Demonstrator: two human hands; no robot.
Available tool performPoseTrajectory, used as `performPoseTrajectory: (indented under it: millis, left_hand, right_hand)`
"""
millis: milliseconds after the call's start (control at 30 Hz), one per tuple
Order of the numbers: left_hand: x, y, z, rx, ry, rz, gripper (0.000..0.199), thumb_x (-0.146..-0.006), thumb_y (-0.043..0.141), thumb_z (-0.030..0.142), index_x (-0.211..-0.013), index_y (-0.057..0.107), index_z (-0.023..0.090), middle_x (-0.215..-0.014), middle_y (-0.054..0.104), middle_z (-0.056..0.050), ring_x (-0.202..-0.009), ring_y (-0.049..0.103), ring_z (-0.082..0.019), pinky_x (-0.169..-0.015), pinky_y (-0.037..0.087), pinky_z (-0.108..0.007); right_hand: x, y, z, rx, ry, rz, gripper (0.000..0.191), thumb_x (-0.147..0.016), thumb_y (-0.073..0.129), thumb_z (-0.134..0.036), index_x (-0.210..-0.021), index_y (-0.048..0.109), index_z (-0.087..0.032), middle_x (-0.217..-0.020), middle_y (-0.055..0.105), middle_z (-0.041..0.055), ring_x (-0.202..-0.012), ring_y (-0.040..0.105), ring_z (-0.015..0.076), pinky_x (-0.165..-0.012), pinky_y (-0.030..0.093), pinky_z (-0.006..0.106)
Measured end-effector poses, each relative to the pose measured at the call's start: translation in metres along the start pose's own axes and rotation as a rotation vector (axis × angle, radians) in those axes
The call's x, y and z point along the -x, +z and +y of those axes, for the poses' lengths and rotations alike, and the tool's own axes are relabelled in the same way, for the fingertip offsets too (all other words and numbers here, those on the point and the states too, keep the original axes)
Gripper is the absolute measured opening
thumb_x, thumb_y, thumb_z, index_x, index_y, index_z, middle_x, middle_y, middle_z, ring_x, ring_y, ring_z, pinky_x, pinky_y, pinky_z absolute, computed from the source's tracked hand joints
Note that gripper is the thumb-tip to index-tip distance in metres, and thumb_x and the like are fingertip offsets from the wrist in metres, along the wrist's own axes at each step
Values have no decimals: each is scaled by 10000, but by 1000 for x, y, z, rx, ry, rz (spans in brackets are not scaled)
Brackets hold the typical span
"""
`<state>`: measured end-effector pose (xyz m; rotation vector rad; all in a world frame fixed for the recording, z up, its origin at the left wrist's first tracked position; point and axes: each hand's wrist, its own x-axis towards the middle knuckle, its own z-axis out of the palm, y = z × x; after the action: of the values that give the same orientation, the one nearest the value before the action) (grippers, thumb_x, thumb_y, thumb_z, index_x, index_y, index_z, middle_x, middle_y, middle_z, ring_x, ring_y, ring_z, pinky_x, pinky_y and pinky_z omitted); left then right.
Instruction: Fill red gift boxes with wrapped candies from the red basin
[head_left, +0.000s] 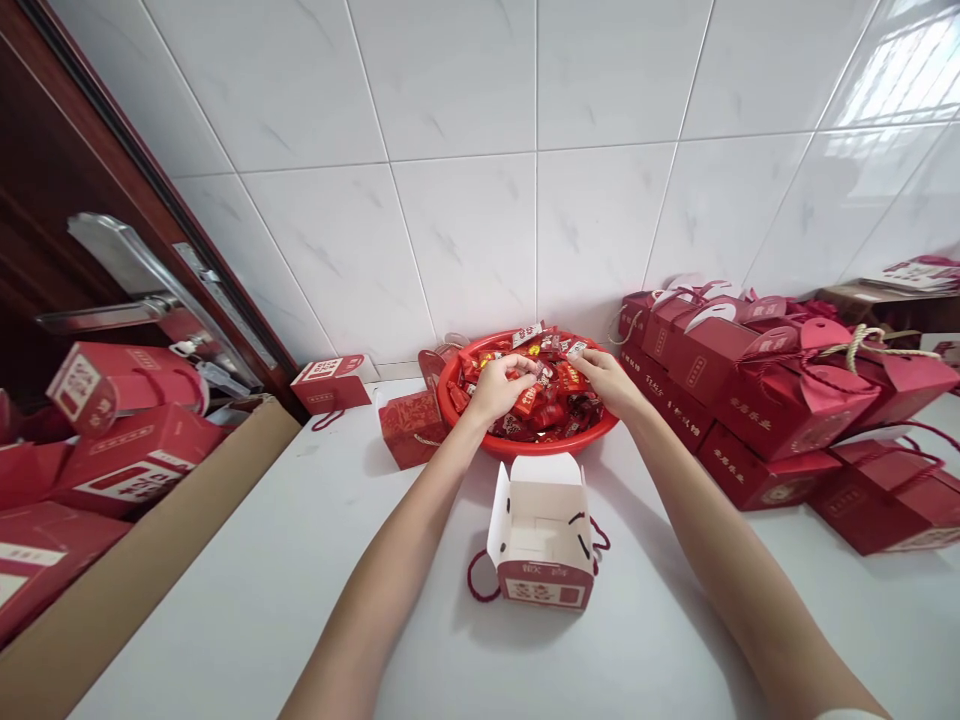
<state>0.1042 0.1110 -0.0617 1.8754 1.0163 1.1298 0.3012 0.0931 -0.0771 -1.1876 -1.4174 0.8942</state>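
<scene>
A round red basin [517, 447] full of red-wrapped candies [551, 412] stands against the wall. Over its left half is my left hand [506, 386], fingers curled at the candies; what they hold, if anything, is too small to name. My right hand [600, 375] reaches over the basin's right side, its fingertips closed on a small wrapped candy [577, 349]. Nearer to me, between my forearms, a small red and white box [546, 575] stands with its flaps up; its visible white inside holds no candy. Dark red cord loops hang at both its sides.
Closed red gift boxes [780, 400] are stacked on the right. Two more red boxes, one [409, 428] beside the basin and one [330, 384] by the door frame, stand left. A cardboard carton [172, 520] holds red boxes at far left, near a door handle [112, 315].
</scene>
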Motion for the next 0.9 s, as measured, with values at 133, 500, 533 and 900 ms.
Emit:
performPoseTrajectory:
  millis: [133,500,533,900]
  left_hand:
    - [1,0,0,29,-5,17,280,-743,650,186,-1020,669,147,-1167,700,-94,-882,660,-154,-878,519,-317]
    - [-1,1,-3,28,48,-125,286,-793,653,183,-1072,691,132,-1183,712,-105,-969,673,-176,-943,507,-318]
    - [-1,1,-5,39,53,-130,287,-790,661,188,-1070,694,134,-1170,717,-103,-962,675,-178,-942,509,-322]
    - [-1,4,-5,117,74,-46,182,-757,708,197,-934,714,157,-1042,745,-80,-966,673,-192,-949,499,-343]
  right_hand:
    - [0,0,0,24,-3,-2,501,-773,613,-710,-764,522,-217,-651,528,-7,-657,494,160,-598,401,280]
    - [5,2,-15,-363,135,-78,392,-721,778,-544,-818,598,-210,-806,635,25,-833,624,201,-642,574,316]
    - [5,3,-16,-389,153,-79,381,-708,797,-519,-804,598,-209,-811,633,20,-837,624,198,-646,588,320]
    - [8,15,-25,-394,265,118,205,-805,713,-340,-702,623,-187,-674,640,14,-629,615,163,-530,561,285]
